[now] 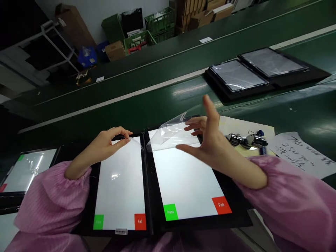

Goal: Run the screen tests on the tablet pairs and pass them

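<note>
Two lit tablets lie side by side on black mats: the left tablet (120, 185) and the right tablet (189, 178), both white with green and red corner squares. My left hand (111, 141) pinches a corner of clear film at the left tablet's top edge. Over the upper part of the right tablet, a loose clear film (168, 134) is bent up. My right hand (206, 136) is raised beside that film, thumb and fingers spread, with nothing gripped.
Two dark tablets (238, 75) rest on black mats at the back right. Metal tally counters (254, 140) and a handwritten sheet (301, 154) lie right of my right hand. Another lit tablet (31, 169) is at far left. Crates (139, 40) stand beyond the green bench (162, 99).
</note>
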